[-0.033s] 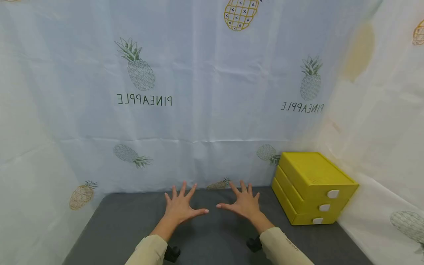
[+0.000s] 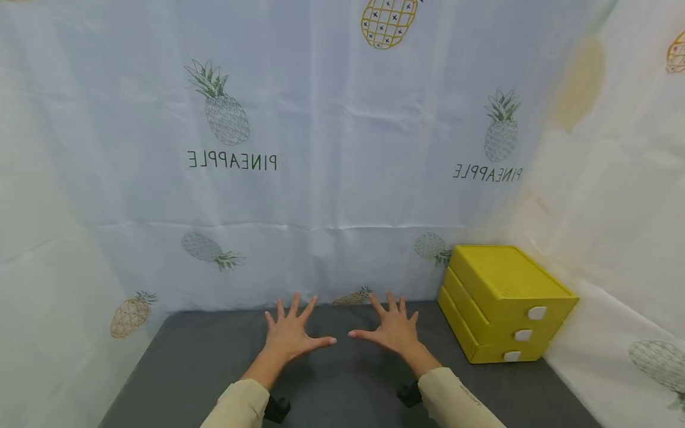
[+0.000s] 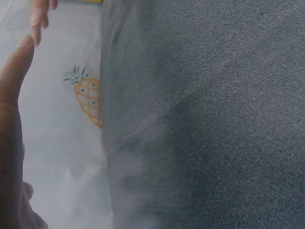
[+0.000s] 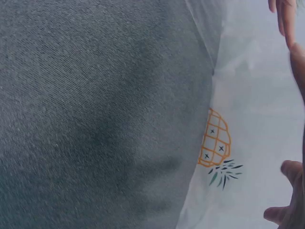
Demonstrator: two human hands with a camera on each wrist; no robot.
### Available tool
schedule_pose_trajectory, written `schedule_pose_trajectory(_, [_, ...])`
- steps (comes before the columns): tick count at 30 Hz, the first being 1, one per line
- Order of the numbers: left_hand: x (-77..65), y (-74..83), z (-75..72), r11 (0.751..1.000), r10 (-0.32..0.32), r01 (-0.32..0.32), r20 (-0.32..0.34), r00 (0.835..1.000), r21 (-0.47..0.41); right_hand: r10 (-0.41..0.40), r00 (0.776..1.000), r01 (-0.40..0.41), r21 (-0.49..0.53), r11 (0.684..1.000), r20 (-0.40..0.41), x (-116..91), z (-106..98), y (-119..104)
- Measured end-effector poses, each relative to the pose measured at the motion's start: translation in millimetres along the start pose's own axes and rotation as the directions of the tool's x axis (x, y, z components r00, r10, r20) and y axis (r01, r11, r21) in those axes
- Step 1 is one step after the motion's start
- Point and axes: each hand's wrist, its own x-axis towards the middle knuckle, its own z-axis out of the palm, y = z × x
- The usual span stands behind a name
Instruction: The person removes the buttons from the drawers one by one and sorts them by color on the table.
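Observation:
Side by side over the grey table [image 2: 342, 386], both hands are held out with fingers spread wide. The left hand [image 2: 289, 334] holds nothing, its thumb pointing right. Facing it, the right hand [image 2: 396, 330] is also without anything in it, thumb pointing left. A small gap separates the two thumb tips in the head view. Nearest to the right hand stands a yellow three-drawer box [image 2: 508, 303] with white pull tabs. In the left wrist view the left thumb [image 3: 16, 71] shows at the left edge; the right wrist view has part of the right hand [image 4: 298, 191] at its edge.
A white curtain [image 2: 332, 178] printed with pineapples hangs behind the table and along both sides. The yellow box sits at the table's back right corner, close to the curtain. Black wrist mounts [image 2: 277, 409] show beneath the sleeves.

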Motion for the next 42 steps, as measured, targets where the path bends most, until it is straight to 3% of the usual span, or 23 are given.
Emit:
schedule_pose_trajectory(6, [-2.7,-2.8,-2.0,1.0,-0.017,0.017,-0.022,1.0,-0.005,-0.024,0.999,0.025,0.006,1.0,-0.045,-1,0,0])
schedule_pose_trajectory(23, [-11.6,-7.1,0.9,0.999,-0.054,0.054,-0.007,0.999,0.002,-0.015,1.0,0.015,-0.006,1.0,0.001,-5,-3,9])
schedule_pose_trajectory(32, [-10.9,3.8,3.9,0.999,-0.024,0.024,-0.008,1.0,0.022,-0.001,1.0,0.001,0.046,0.999,-0.013,-16,-13,16])
schedule_pose_trajectory(38, [-12.0,26.5,2.9,0.999,0.002,-0.003,-0.04,0.999,-0.039,-0.054,0.986,0.083,0.181,0.98,-0.16,-36,-27,30])
schedule_pose_trajectory(42, [-14.0,49.9,8.6,0.983,0.017,-0.023,-0.034,0.999,-0.18,-0.051,0.94,0.157,0.297,0.942,-0.336,-56,-35,54])
